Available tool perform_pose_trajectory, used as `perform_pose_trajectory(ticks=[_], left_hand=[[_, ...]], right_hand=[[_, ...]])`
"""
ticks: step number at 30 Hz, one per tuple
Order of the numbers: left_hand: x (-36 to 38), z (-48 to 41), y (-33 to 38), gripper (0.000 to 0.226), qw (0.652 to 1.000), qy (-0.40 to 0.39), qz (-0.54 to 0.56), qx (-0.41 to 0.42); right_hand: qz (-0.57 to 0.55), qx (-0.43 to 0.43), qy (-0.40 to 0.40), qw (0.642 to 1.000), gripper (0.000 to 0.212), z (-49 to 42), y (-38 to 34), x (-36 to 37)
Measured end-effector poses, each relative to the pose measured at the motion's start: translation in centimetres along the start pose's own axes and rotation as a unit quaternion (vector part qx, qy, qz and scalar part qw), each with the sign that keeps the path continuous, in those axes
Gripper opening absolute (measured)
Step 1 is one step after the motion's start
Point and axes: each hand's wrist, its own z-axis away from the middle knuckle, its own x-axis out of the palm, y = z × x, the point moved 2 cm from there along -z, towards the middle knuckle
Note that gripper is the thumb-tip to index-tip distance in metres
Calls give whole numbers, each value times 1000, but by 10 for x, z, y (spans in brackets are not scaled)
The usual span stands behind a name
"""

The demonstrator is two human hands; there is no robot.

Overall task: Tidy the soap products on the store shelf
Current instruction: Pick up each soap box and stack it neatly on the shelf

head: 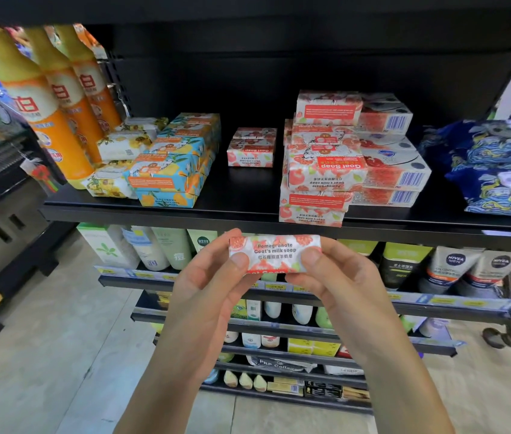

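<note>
Pink-and-white paper, pomegranate print, lettering upright toward the camera: one wrapped soap bar (pixel 274 253) held in the air, below and just in front of the front edge of the shelf (pixel 160 211), touching nothing but skin. Pinched at both short ends, left hand (pixel 213 286) on the left end, right hand (pixel 341 277) on the right, thumbs flat on the printed face, other fingers (pixel 302 281) curled behind and under. Long axis left to right, level, parallel to that front edge. Up and back from the bar: bare black shelf between a small pile (pixel 251 148) of matching soaps at mid-shelf and a taller, untidy pink stack (pixel 320 170) toward the right, lowest bars poking past the front edge. Small pile a little nearer the left hand, pink stack nearer the right; neither far. Probably a lift up and forward over the edge next, then a set-down on one of those two; no telling which. Shelved wrappers lettered upside down from this view, so perhaps a half-turn needed to match. Wrapper crisp, corners square, a strip of a second printed face visible along the lower edge. Elsewhere on the shelf: barcoded boxes (pixel 388 151) behind the pink stack, blue-and-yellow soaps (pixel 172 161) toward the left, orange bottles (pixel 56 114) at the left end, a blue packet (pixel 498 167) at the right end.
</note>
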Motion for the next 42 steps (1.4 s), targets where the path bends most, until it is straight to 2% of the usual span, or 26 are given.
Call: perform_pose_trajectory(ticks=[4, 6, 8, 11, 16, 18, 22, 25, 27, 28, 31, 33, 37, 42], left_hand=[[3, 0, -2, 59, 1000, -4, -6, -5], [5, -1, -3, 60, 1000, -6, -1, -6], [6, -2, -3, 60, 1000, -5, 7, -11], [6, -3, -6, 59, 1000, 0, 15, -25], [6, 0, -13, 76, 998, 9, 22, -62], [6, 1, -16, 69, 998, 16, 20, -65], [3, 1, -21, 39, 998, 22, 2, -58], [5, 1, -22, 32, 998, 18, -17, -56], [6, 2, -25, 33, 998, 23, -25, -54], [7, 2, -27, 32, 998, 21, -29, -53], [7, 2, -31, 41, 998, 12, -38, -51], [6, 3, -32, 43, 997, 11, -45, -53], [3, 5, -32, 48, 996, 26, -62, -60], [2, 6, -24, 32, 996, 31, -63, -55]], right_hand=[[-8, -18, 17, 1000, 54, 0, 5, -6], [-16, -35, 16, 999, 50, 1, 6, -11], [-19, -53, 1, 998, 44, 2, 6, -15], [-12, -85, -30, 996, 50, 4, 7, -20], [-31, -98, -51, 993, 63, 4, 11, -23], [-26, -97, -61, 993, 65, 5, 14, -24], [-20, -78, -79, 994, 68, 6, 15, -25], [-16, -59, -90, 994, 69, 4, 16, -27], [-8, -27, -57, 998, 72, 3, 17, -29], [2, -7, -38, 999, 72, 2, 16, -29], [13, 31, 5, 999, 51, 2, 16, -28], [9, 43, 15, 999, 43, 2, 16, -27], [12, 46, 15, 999, 40, 0, 16, -21], [19, 43, -6, 999, 39, -3, 15, -14]])
